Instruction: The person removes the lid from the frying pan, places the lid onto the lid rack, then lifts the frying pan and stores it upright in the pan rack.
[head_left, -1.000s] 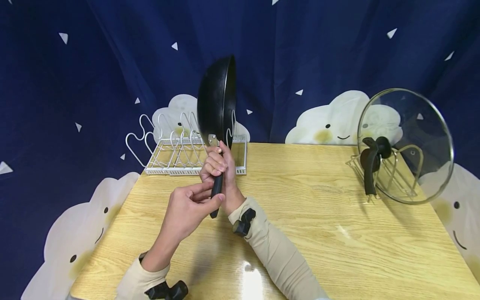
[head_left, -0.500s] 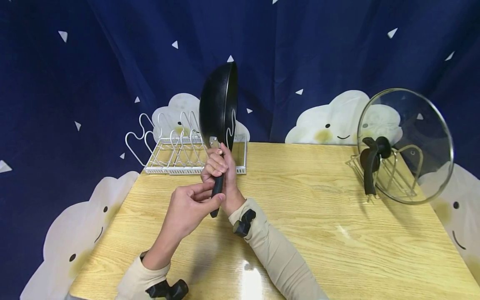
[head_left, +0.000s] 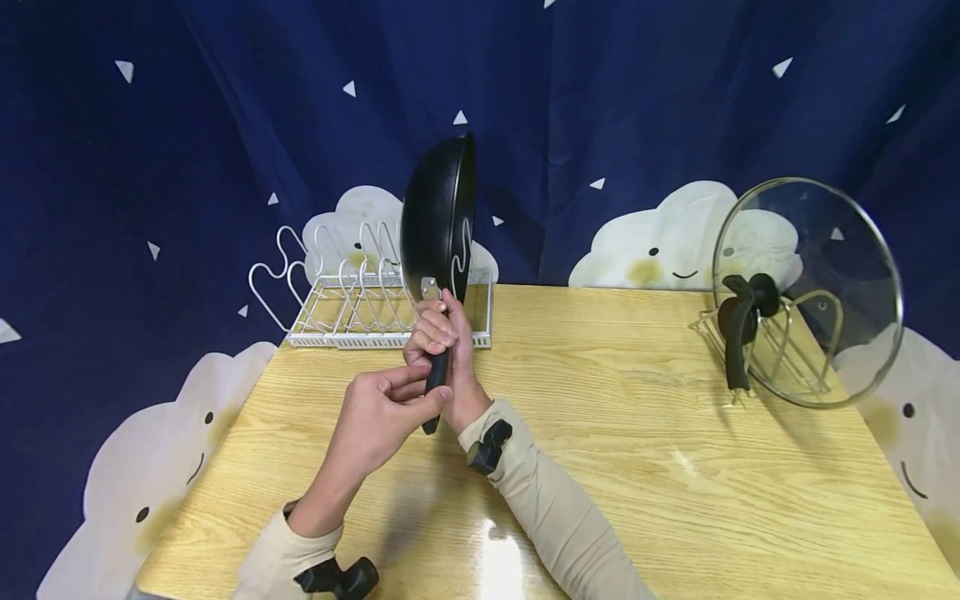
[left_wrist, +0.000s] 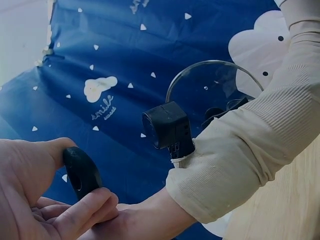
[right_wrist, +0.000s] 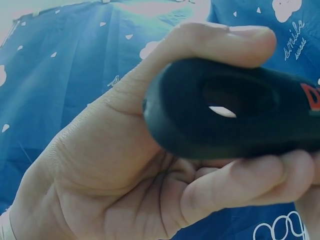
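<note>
A black deep frying pan (head_left: 427, 221) stands on edge, hollow side facing right, in front of the white wire rack (head_left: 360, 341). One wire loop shows over its inner face; I cannot tell whether pan and rack touch. My right hand (head_left: 441, 342) grips the black handle (head_left: 436, 379) just below the metal bracket. Lower down, my left hand (head_left: 378, 417) pinches the handle between thumb and fingers. In the left wrist view, the handle's end (left_wrist: 82, 172) lies between the fingers. The right wrist view brings the hanging hole close up, in the handle end (right_wrist: 175, 112).
At the right, a large glass lid (head_left: 840, 267) with a black knob leans upright in a small wire stand (head_left: 834, 333). The wooden table (head_left: 600, 400) ends at a blue curtain (head_left: 600, 83) with cloud prints.
The pan's upper rim has sunk lower in the view and shifted slightly right. Both hands keep their hold on the handle and have barely moved. Rack and lid look the same.
</note>
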